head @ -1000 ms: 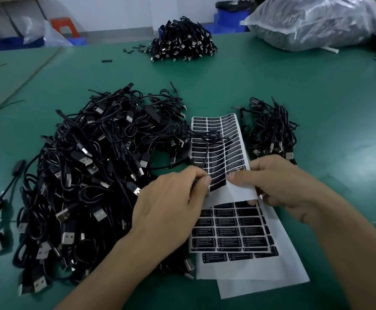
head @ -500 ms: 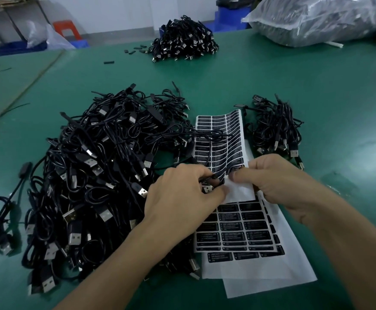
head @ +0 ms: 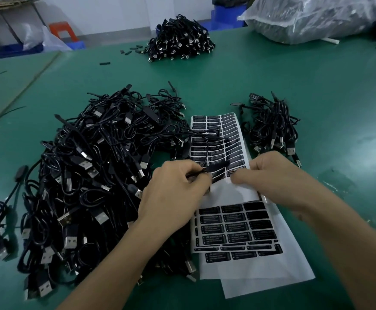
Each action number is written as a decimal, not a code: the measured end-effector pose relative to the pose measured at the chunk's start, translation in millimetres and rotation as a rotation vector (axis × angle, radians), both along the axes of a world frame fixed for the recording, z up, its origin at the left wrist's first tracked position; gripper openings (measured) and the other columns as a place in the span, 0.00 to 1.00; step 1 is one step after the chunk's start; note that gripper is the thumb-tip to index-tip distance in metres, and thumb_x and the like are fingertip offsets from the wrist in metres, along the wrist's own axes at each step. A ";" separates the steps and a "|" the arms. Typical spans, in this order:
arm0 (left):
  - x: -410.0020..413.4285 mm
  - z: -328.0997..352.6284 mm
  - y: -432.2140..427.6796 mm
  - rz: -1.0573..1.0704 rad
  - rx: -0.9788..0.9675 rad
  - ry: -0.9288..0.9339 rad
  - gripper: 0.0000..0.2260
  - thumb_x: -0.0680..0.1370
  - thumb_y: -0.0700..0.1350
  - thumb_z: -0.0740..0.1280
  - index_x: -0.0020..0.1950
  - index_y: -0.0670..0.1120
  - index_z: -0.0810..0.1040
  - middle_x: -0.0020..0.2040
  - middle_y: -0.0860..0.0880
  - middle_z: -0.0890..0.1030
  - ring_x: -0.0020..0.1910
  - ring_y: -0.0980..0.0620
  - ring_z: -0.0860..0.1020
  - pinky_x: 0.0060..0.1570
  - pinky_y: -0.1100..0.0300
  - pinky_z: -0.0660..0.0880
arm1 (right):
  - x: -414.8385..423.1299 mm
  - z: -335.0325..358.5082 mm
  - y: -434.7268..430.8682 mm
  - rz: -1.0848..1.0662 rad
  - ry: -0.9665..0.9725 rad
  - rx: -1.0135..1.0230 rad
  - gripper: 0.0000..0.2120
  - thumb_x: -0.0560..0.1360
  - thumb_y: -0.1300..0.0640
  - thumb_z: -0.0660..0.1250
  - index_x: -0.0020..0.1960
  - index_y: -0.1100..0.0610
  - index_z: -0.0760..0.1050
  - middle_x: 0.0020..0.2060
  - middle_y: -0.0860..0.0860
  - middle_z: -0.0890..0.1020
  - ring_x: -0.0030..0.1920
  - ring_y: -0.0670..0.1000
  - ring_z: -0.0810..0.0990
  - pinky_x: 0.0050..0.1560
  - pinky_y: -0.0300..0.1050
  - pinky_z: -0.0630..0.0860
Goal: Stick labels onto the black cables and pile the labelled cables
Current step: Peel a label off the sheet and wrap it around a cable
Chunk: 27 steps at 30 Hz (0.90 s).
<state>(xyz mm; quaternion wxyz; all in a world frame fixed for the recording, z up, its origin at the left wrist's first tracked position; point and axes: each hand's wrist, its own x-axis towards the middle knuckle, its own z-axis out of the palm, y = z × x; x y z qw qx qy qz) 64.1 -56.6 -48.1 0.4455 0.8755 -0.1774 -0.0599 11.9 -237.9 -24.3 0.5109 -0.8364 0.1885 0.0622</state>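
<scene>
One green table (head: pixel 316 86) carries everything. Across its left side sprawls a big heap of black cables (head: pixel 88 175). White label sheets (head: pixel 234 229) lie at centre, with a smaller cable pile (head: pixel 272 128) just beyond them to the right. The left hand (head: pixel 173 193) grip pinches one cable (head: pixel 216 170) over the sheets. The right hand (head: pixel 274 175) grip pinches the curled upper sheet's edge.
</scene>
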 end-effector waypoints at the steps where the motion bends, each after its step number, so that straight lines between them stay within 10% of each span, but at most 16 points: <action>1: 1.4 0.3 1.1 0.020 -0.087 0.026 0.08 0.74 0.55 0.67 0.40 0.55 0.82 0.30 0.52 0.82 0.26 0.52 0.76 0.31 0.56 0.73 | -1.7 0.7 -0.2 -0.003 -0.021 -0.102 0.22 0.70 0.53 0.72 0.29 0.53 0.60 0.24 0.48 0.61 0.26 0.49 0.59 0.32 0.47 0.59; 6: 7.4 3.0 8.2 0.025 -0.291 0.158 0.09 0.78 0.47 0.71 0.39 0.48 0.84 0.30 0.47 0.78 0.28 0.53 0.71 0.27 0.64 0.69 | -7.0 -4.0 3.4 -0.072 -0.152 -0.572 0.19 0.66 0.42 0.74 0.41 0.54 0.70 0.34 0.48 0.75 0.35 0.51 0.75 0.37 0.51 0.76; 12: 5.1 5.3 9.8 -0.070 -0.364 0.221 0.10 0.79 0.46 0.70 0.39 0.53 0.86 0.35 0.42 0.78 0.28 0.56 0.78 0.25 0.68 0.70 | -4.8 -3.3 9.9 -0.224 -0.586 -0.615 0.07 0.71 0.49 0.73 0.43 0.47 0.76 0.41 0.42 0.71 0.39 0.41 0.71 0.37 0.36 0.68; 19: 3.8 9.1 7.3 -0.054 -0.384 0.192 0.07 0.78 0.46 0.72 0.41 0.55 0.86 0.42 0.31 0.79 0.35 0.47 0.73 0.39 0.52 0.71 | -1.3 -1.5 11.7 -0.005 -0.448 -0.011 0.09 0.70 0.48 0.74 0.34 0.51 0.84 0.22 0.44 0.76 0.24 0.41 0.68 0.27 0.31 0.66; 23: 3.0 8.0 6.7 -0.053 -0.379 0.158 0.04 0.77 0.47 0.73 0.43 0.54 0.86 0.41 0.33 0.81 0.33 0.33 0.76 0.39 0.46 0.77 | 0.4 -5.2 15.1 0.062 -0.324 0.063 0.04 0.69 0.49 0.77 0.37 0.49 0.86 0.31 0.54 0.83 0.32 0.53 0.76 0.36 0.46 0.74; 27: 3.2 6.7 6.7 -0.065 -0.396 0.161 0.04 0.77 0.47 0.73 0.43 0.53 0.86 0.43 0.31 0.81 0.35 0.31 0.77 0.42 0.44 0.76 | 0.7 -7.9 17.2 0.093 -0.318 0.101 0.04 0.71 0.56 0.76 0.37 0.52 0.85 0.27 0.54 0.74 0.30 0.48 0.68 0.33 0.39 0.68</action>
